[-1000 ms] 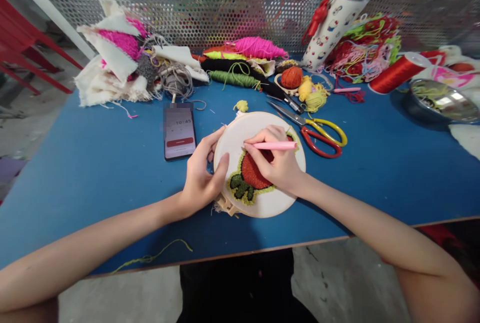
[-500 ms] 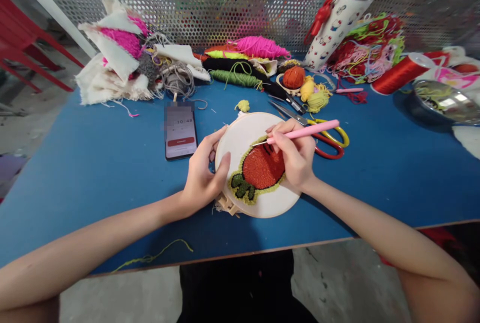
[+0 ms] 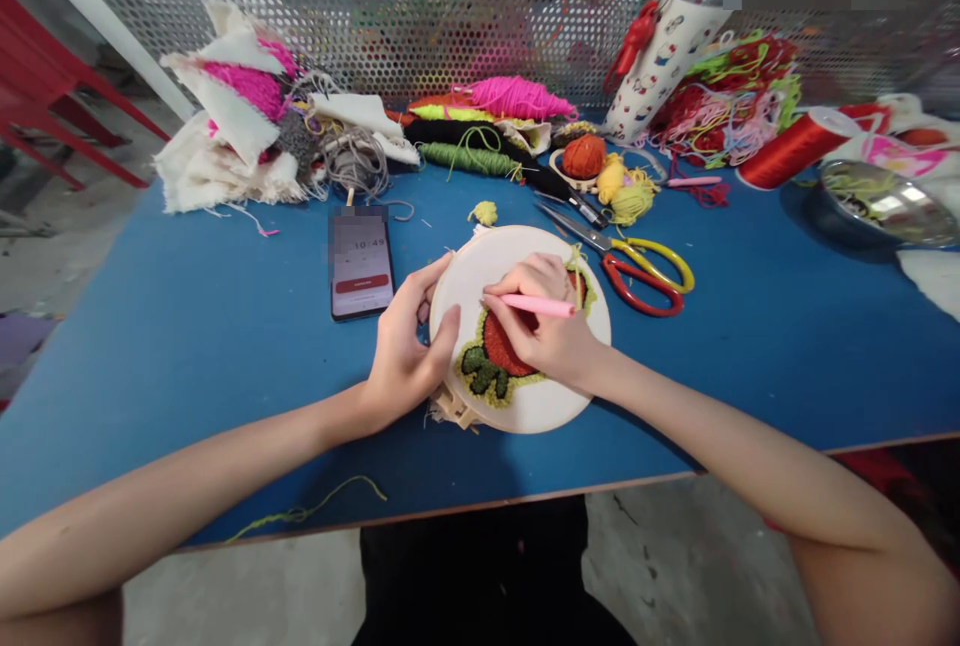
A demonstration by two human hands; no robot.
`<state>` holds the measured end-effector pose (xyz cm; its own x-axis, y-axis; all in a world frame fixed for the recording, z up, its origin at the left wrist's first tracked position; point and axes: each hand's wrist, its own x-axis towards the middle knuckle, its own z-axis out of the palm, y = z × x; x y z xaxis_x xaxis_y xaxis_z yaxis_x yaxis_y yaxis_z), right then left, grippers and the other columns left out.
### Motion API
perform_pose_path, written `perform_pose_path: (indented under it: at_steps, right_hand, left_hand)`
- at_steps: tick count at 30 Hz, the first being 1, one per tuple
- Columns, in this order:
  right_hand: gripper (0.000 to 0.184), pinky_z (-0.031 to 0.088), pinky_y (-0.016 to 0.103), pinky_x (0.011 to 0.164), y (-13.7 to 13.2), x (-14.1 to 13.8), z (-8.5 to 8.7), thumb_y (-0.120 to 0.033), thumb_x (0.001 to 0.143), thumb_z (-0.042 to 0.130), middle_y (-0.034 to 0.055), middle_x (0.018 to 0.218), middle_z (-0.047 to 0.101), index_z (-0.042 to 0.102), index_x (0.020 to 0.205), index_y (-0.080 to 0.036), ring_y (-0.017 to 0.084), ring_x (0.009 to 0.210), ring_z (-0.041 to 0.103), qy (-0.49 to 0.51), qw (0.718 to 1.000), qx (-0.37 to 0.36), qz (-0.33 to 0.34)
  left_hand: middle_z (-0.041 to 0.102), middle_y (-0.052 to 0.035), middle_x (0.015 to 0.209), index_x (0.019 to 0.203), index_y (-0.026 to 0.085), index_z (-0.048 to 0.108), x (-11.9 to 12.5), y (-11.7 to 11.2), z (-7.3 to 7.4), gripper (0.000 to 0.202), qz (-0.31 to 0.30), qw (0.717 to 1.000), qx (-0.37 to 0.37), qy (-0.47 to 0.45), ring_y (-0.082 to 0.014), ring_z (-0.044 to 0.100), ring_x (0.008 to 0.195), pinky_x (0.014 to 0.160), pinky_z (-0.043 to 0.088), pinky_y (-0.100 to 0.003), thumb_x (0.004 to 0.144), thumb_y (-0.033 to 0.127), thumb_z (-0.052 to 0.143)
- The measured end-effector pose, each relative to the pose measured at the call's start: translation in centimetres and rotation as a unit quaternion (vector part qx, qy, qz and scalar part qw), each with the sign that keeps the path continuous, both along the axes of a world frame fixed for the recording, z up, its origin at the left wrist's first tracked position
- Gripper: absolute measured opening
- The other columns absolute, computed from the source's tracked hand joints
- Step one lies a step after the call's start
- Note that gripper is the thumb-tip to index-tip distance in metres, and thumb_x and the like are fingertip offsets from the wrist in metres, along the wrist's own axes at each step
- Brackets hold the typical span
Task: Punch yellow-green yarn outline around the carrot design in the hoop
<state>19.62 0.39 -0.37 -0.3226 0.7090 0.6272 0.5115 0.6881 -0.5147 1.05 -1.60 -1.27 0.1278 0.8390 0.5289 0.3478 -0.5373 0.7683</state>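
A round embroidery hoop (image 3: pixel 472 266) with white cloth lies on the blue table (image 3: pixel 187 326). On the cloth is a tufted orange shape (image 3: pixel 499 346) edged in yellow-green, with dark green leaves at its lower left. My left hand (image 3: pixel 405 351) grips the hoop's left rim, thumb on the cloth. My right hand (image 3: pixel 544 321) rests over the design and is closed on a pink punch needle (image 3: pixel 536 305), whose tip points left onto the cloth.
A phone (image 3: pixel 361 261) lies left of the hoop. Scissors with red and yellow handles (image 3: pixel 637 271) lie to its right. Yarn skeins, cloth scraps, a red thread spool (image 3: pixel 795 148) and a metal bowl (image 3: pixel 885 201) crowd the back. A loose green thread (image 3: pixel 315 508) lies at the near edge.
My right hand lifted the pink needle up and to the right, baring the orange shape, then brought it back down over the design. My left hand stayed on the rim.
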Motion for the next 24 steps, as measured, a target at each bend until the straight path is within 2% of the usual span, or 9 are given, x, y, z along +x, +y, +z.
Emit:
perform_pose_path:
  at_steps: [2,4,8,13,16,19,22,24]
  right_hand:
    - [0.012,0.042,0.039,0.079,0.05,-0.04,0.02,-0.018,0.088,0.059,-0.0004,0.074,0.063,0.056,0.078,-0.023,0.018,0.077,0.057,-0.006,1.0,-0.004,0.001]
    - [0.012,0.043,0.037,0.076,0.05,0.12,-0.02,-0.019,0.089,0.059,-0.0006,0.075,0.062,0.056,0.078,-0.022,0.017,0.077,0.058,0.058,0.997,-0.055,0.01]
    - [0.014,0.045,0.032,0.068,0.04,0.58,-0.16,-0.026,0.091,0.058,-0.0026,0.071,0.058,0.059,0.077,-0.023,0.014,0.07,0.057,0.231,0.96,-0.155,0.032]
    - [0.021,0.048,0.033,0.07,0.52,0.69,-0.35,-0.032,0.089,0.061,-0.0051,0.058,0.047,0.059,0.069,-0.023,0.013,0.063,0.051,0.34,0.923,-0.176,0.024]
    - [0.024,0.049,0.034,0.072,0.76,0.76,-0.48,-0.035,0.088,0.062,-0.0054,0.056,0.045,0.058,0.068,-0.023,0.012,0.061,0.049,0.347,0.919,-0.184,0.018]
    - [0.024,0.049,0.034,0.071,0.65,0.78,-0.53,-0.038,0.089,0.061,-0.0046,0.058,0.046,0.058,0.069,-0.024,0.013,0.064,0.052,0.322,0.929,-0.18,0.01]
    - [0.022,0.048,0.034,0.069,0.28,0.57,-0.39,-0.035,0.091,0.057,-0.0029,0.064,0.052,0.057,0.072,-0.024,0.015,0.069,0.055,0.27,0.95,-0.159,0.004]
    - [0.019,0.046,0.036,0.07,0.06,0.28,-0.22,-0.03,0.092,0.056,-0.0014,0.069,0.056,0.055,0.074,-0.024,0.016,0.071,0.056,0.19,0.974,-0.124,0.0]
  left_hand:
    - [0.066,-0.0109,0.127,0.132,0.015,0.053,0.04,0.01,0.04,0.041,0.0,1.0,-0.006,-0.002,-0.0187,0.067,0.107,0.09,0.059,-0.03,0.092,0.023,0.058]
    - [0.066,-0.0109,0.127,0.132,0.015,0.053,0.05,0.03,0.04,0.041,-0.002,1.0,-0.006,-0.003,-0.0192,0.067,0.107,0.09,0.059,-0.031,0.092,0.024,0.058]
    - [0.066,-0.0109,0.127,0.132,0.016,0.052,0.01,0.07,-0.08,0.041,-0.003,1.0,0.0,-0.001,-0.0194,0.067,0.107,0.088,0.06,-0.032,0.092,0.024,0.058]
    - [0.066,-0.0105,0.127,0.132,0.016,0.052,-0.01,0.12,-0.14,0.041,-0.004,1.0,-0.002,-0.001,-0.0186,0.067,0.108,0.09,0.059,-0.032,0.092,0.023,0.057]
    - [0.066,-0.0106,0.128,0.132,0.016,0.052,-0.01,0.17,-0.09,0.041,-0.006,1.0,-0.005,0.0,-0.0184,0.067,0.108,0.091,0.059,-0.032,0.092,0.023,0.057]
    - [0.066,-0.0109,0.128,0.132,0.016,0.052,0.0,0.18,-0.04,0.041,-0.007,1.0,-0.006,-0.001,-0.0189,0.066,0.109,0.092,0.059,-0.033,0.092,0.023,0.057]
    - [0.065,-0.0114,0.129,0.132,0.016,0.053,0.02,0.12,0.0,0.041,-0.004,1.0,-0.012,-0.001,-0.0197,0.066,0.109,0.091,0.059,-0.033,0.092,0.025,0.057]
    - [0.065,-0.0115,0.129,0.132,0.016,0.052,0.04,0.05,0.05,0.041,-0.001,1.0,-0.015,0.001,-0.0201,0.066,0.108,0.09,0.059,-0.034,0.093,0.027,0.057]
